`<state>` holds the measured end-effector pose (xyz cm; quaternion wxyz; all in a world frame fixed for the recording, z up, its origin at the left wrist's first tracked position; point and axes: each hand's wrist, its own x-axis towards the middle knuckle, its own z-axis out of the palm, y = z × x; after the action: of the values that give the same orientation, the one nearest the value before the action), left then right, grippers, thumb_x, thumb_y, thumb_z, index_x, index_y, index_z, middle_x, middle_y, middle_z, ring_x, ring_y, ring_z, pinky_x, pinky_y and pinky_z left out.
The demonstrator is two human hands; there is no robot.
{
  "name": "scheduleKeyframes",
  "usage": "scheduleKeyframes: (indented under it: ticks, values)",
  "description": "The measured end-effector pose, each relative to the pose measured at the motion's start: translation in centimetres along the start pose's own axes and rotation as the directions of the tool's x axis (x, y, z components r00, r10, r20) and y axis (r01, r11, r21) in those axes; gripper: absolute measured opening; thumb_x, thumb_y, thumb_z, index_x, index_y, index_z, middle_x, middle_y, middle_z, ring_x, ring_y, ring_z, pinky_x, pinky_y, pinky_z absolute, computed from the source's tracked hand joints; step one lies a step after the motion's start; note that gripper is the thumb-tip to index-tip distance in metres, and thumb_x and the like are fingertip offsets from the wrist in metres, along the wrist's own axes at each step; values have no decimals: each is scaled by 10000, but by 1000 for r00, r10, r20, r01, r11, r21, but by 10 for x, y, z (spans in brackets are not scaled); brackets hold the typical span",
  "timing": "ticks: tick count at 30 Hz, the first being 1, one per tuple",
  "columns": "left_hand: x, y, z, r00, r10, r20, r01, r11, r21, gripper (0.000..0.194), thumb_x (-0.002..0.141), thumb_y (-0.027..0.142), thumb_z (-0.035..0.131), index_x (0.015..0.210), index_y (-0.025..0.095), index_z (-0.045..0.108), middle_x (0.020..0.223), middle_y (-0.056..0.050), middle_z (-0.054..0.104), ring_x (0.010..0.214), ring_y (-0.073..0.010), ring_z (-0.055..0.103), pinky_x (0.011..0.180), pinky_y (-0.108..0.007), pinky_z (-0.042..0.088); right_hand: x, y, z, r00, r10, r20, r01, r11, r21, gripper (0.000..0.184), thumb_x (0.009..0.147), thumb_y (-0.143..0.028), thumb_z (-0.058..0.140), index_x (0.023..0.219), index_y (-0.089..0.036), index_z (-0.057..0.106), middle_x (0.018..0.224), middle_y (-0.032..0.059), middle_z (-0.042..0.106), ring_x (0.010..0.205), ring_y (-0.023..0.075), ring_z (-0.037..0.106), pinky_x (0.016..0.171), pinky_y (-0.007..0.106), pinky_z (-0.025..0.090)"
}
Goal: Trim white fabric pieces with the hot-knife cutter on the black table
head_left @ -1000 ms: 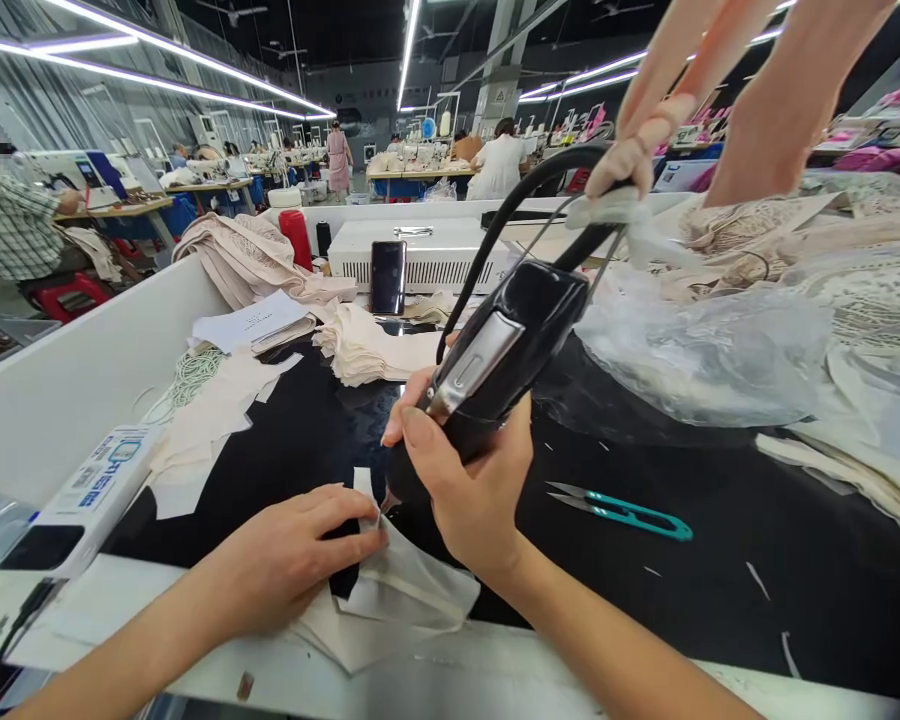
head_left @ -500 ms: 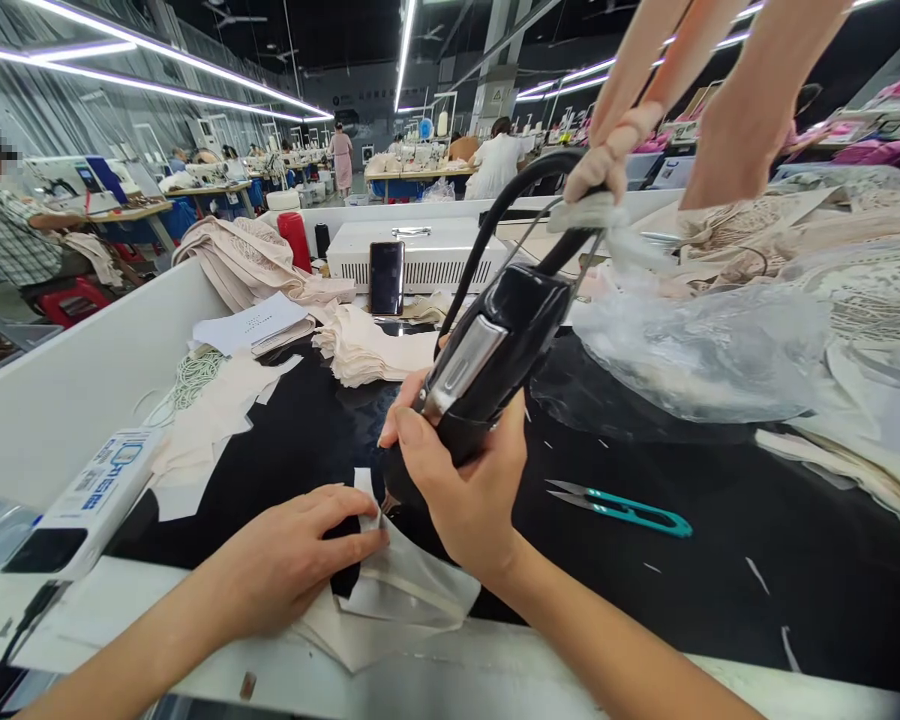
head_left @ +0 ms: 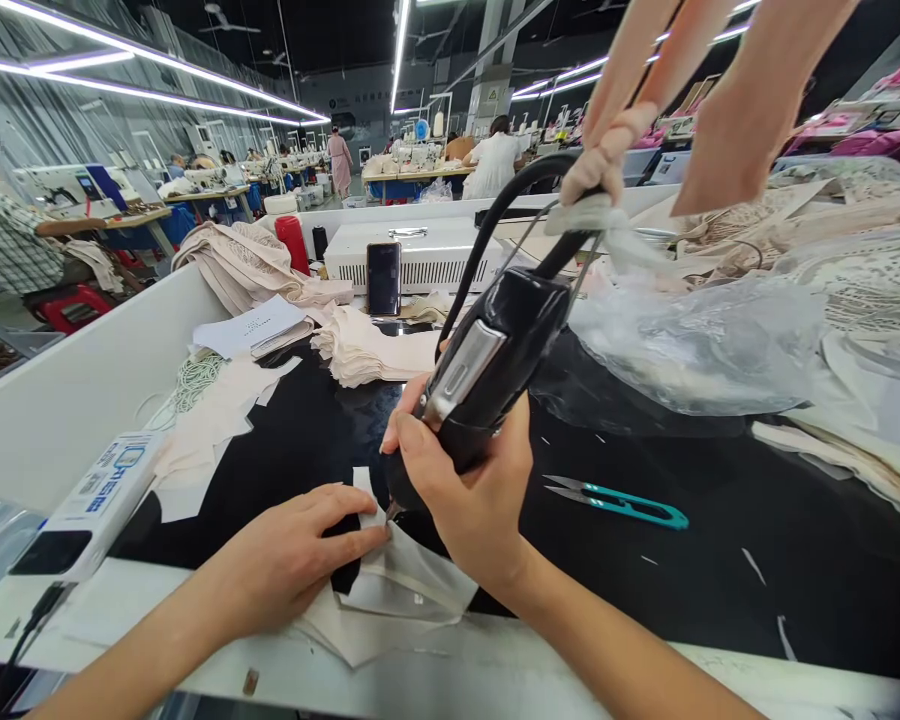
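Observation:
My right hand (head_left: 469,480) is wrapped round a black corded handheld tool (head_left: 504,355) with a silver lever on its side. The tool leans up to the right, and its thin metal tip points down at a sheer whitish fabric piece (head_left: 412,575). Left of the tip, my left hand (head_left: 292,560) has thumb and finger on the fabric, holding it against the black work surface (head_left: 607,590). A twisted beige cloth strip (head_left: 604,155) from above is tied at the tool's upper end. Teal thread snips (head_left: 622,505) lie to the right.
A stack of beige cut pieces (head_left: 375,345) lies ahead, before a phone (head_left: 383,280) and a white vented box (head_left: 345,250). Paper sheets (head_left: 251,325) and a long white box (head_left: 94,505) are at left. A clear plastic bag (head_left: 705,350) and lace fabric (head_left: 877,290) fill the right.
The tool's tip has shifted slightly right and down along the fabric. My left hand stays in nearly the same place, and the whole view has moved a little.

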<state>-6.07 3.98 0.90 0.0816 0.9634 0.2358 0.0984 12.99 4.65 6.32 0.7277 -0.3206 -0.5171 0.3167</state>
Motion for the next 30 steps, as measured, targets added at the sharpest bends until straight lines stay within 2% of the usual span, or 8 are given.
scheduleKeyframes:
  ticks: [9,16,20,26,30]
  values:
    - [0,0,0,1000,2,-12,-2,1000,20,620,832,-37,379,1383,225,491,1373,-143,513,1286,-267,509,1023,-446,522,1,-11,-5,1000,-20,-20,22,998,64,298,777,-184,677,962,-235,449,739,-68,583,536,102,586,542,267,523]
    - [0,1,-2,1000,-25,14,24,1000,13,626,835,-41,378,1383,241,490,1389,-136,504,1284,-257,509,1027,-417,513,-3,-7,-7,1000,14,-28,-15,999,-36,270,782,-224,658,970,-236,464,786,-42,557,619,116,561,611,300,515]
    - [-1,0,-2,999,-35,11,35,999,2,589,891,-11,355,1401,256,477,1392,-125,508,1280,-243,518,1026,-398,514,-3,-7,-10,999,42,-20,-43,998,-46,270,787,-252,669,954,-239,458,800,-40,553,616,112,552,599,289,509]
    - [9,1,-4,996,-65,-56,63,997,-40,427,986,81,379,1370,222,502,1307,-96,599,1191,-185,585,995,-299,530,6,-10,-27,1000,-10,-14,8,990,-139,318,802,-317,713,1013,-248,485,814,-33,600,627,128,580,617,298,532]
    - [28,3,-3,989,-37,-145,41,999,23,300,1005,110,421,1247,166,590,1224,-88,657,1162,-176,603,1032,-293,506,16,-14,-46,998,-49,-34,38,961,-273,350,794,-390,752,993,-252,499,836,-28,625,653,146,603,646,307,537]
